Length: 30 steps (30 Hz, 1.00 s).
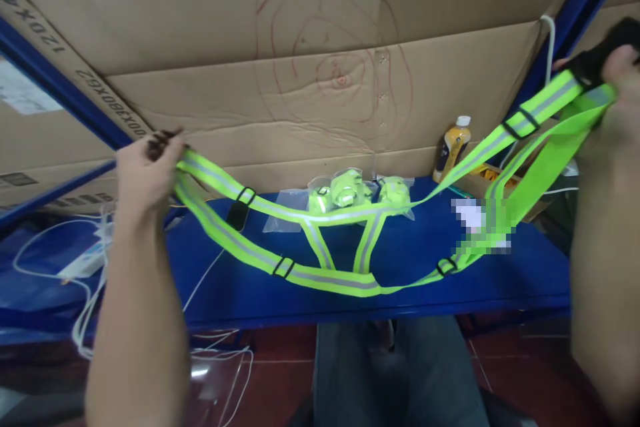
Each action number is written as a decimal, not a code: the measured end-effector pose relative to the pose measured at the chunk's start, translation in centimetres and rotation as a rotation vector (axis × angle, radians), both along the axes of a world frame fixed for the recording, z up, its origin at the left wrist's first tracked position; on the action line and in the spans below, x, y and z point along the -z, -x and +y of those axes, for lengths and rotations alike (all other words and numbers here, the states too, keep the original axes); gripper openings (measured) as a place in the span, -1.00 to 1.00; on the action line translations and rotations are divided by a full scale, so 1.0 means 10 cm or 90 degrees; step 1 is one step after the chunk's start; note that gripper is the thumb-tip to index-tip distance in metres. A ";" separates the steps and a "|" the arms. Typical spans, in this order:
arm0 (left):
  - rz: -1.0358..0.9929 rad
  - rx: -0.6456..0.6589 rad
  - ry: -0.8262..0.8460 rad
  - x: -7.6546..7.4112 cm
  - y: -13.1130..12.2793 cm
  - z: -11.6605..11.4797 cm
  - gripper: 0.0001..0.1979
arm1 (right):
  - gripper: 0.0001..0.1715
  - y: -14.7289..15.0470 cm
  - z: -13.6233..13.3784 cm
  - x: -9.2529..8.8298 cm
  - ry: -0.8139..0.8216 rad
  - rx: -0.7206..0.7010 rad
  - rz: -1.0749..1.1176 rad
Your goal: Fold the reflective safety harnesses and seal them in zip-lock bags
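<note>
A neon green strap harness (345,279) with grey reflective stripes and black sliders hangs stretched out above the blue table. Its left end, with a dark piece, is gripped in my left hand (150,173), fingers closed. My right hand (623,77), blurred at the right edge, is closed on the black buckle end, held higher than the left. Two short cross straps join the long bands near the middle. Behind the harness, bagged green bundles (347,188) lie at the back of the table.
The blue table (400,303) carries a dark phone (237,215), a yellow bottle (453,148) and an open cardboard box (480,180). At the left are a white power strip (85,260) and cables. Cardboard (215,100) with red circles stands behind.
</note>
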<state>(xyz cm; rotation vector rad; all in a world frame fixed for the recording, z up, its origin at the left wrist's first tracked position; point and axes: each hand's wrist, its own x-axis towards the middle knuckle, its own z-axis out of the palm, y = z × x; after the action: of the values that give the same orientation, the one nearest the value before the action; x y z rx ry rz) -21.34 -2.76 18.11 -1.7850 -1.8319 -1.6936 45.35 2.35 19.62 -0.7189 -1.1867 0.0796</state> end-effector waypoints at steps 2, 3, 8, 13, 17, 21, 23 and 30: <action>0.166 0.004 0.030 -0.13 -0.48 0.09 -0.64 | -0.69 0.42 -0.08 -0.06 -0.102 -0.055 -0.063; 0.272 -0.008 0.032 -0.18 -0.76 0.12 -0.65 | -0.65 0.65 -0.13 -0.08 -0.085 -0.037 -0.145; 0.470 -0.061 0.007 -0.12 -1.98 0.18 -0.71 | -0.48 1.70 -0.25 -0.03 0.043 0.074 -0.537; 0.492 -0.011 -0.001 0.21 -2.45 0.31 -0.66 | -0.37 2.20 -0.04 0.36 0.132 0.109 -0.638; 0.487 -0.029 0.027 0.32 -2.52 0.39 -0.65 | -0.37 2.26 0.08 0.56 0.158 0.100 -0.675; 0.479 -0.069 0.145 0.30 -2.64 0.37 -0.61 | -0.40 2.30 0.08 0.57 0.188 0.095 -0.715; 0.464 -0.084 0.183 0.29 -2.69 0.34 -0.58 | -0.41 2.32 0.06 0.56 0.204 0.103 -0.725; 0.407 -0.111 0.200 0.36 -2.75 0.33 -0.57 | -0.40 2.36 0.08 0.61 0.223 0.136 -0.747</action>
<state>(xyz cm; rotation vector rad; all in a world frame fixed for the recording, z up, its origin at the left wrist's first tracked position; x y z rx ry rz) 6.13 0.57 14.47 -1.8950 -1.9222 -0.6741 21.72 3.13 13.49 -1.2640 -2.2259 -0.3749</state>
